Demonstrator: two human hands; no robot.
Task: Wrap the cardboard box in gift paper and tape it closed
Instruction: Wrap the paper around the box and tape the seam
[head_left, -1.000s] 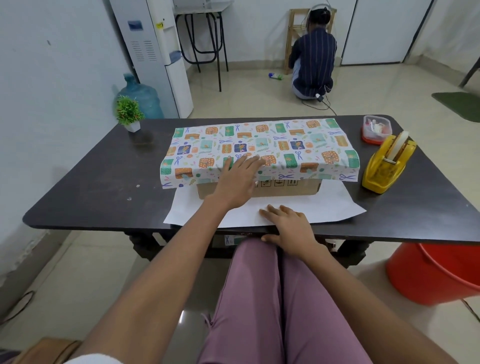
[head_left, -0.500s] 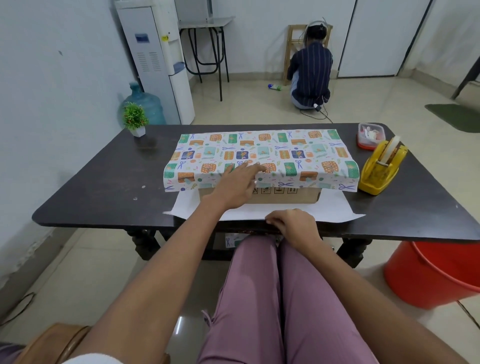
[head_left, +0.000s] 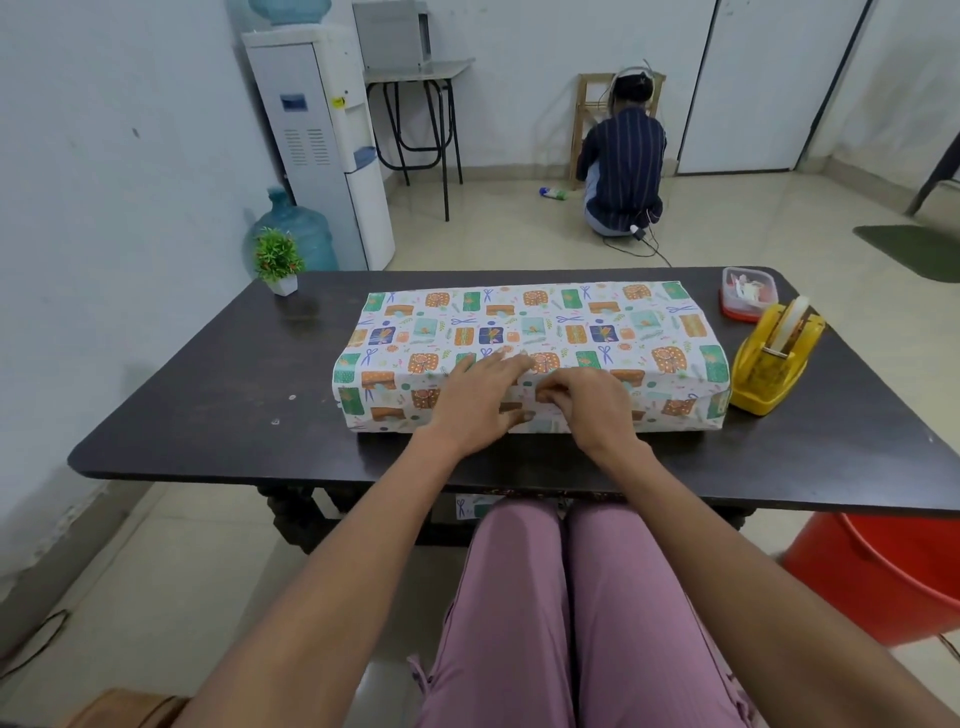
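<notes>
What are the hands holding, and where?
The gift paper. The left hand presses flat on its front top edge; the right hand pinches the paper there, near the middle.

Wide bare counter (head_left: 208, 395) on the left of the wrapped box (head_left: 530, 332), with only the little potted plant (head_left: 278, 260) at the far left corner. Right side is tight: the yellow tape dispenser (head_left: 774, 364) sits just beside the box's right end, and the small lidded container (head_left: 748, 293) crowds in behind it. A strip of counter runs free along the near edge. Both hands, left hand (head_left: 480, 397) and right hand (head_left: 584, 405), block the box's near face at the middle.
</notes>
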